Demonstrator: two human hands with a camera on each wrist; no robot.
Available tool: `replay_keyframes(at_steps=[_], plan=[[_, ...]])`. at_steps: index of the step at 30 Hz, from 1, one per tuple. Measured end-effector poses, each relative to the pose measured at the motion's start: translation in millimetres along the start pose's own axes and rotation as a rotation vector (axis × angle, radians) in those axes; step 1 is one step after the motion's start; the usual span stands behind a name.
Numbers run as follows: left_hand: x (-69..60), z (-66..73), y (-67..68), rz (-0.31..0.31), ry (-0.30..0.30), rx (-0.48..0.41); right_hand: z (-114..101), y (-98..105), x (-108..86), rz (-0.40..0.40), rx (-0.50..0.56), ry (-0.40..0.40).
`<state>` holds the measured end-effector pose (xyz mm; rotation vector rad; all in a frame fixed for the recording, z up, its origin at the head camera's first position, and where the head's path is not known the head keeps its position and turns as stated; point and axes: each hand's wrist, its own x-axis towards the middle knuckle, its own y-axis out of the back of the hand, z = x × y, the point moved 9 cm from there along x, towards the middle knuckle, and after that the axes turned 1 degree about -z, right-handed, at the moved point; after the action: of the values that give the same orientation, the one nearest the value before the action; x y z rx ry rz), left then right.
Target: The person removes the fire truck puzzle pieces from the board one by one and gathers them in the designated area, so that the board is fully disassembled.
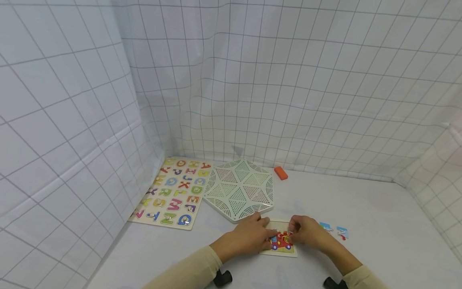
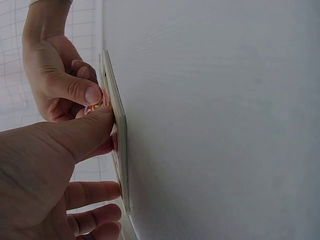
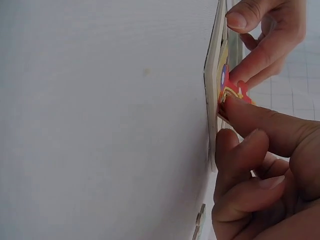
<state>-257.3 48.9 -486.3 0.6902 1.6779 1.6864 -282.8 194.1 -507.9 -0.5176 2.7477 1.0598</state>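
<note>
Red piece (image 3: 243, 88) tilts at the board (image 1: 281, 254), pinched by the right hand (image 1: 308, 232). Left hand (image 1: 250, 236) touches the board, fingers apart. Orange block (image 1: 280, 173) lies well apart.

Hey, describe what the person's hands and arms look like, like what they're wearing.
The left hand and right hand are bare, without gloves. The left sleeve and right sleeve are plain cream or beige. A black, rounded part shows near each cuff, left and right; how it's attached isn't visible.
</note>
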Motion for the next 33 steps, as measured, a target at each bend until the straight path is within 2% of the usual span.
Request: replay_keyframes(at_steps=[9, 17, 26, 33], plan=[[0.1, 0.0, -0.9, -0.003, -0.006, 0.001, 0, 1, -3.2, -0.099, 0.143, 0.064], [-1.5, -1.3, -0.7, -0.029, 0.013, -0.016, 7, 12, -8.1, -0.078, 0.211, 0.088], [-0.4, -2.8, -3.6, -0.019, -0.003, -0.007, -1, 5, -4.3, -0.126, 0.174, 0.146], [0.5, -0.8, -3.3, -0.003, -0.020, 0.001, 0, 7, -4.6, -0.116, 0.183, 0.123]])
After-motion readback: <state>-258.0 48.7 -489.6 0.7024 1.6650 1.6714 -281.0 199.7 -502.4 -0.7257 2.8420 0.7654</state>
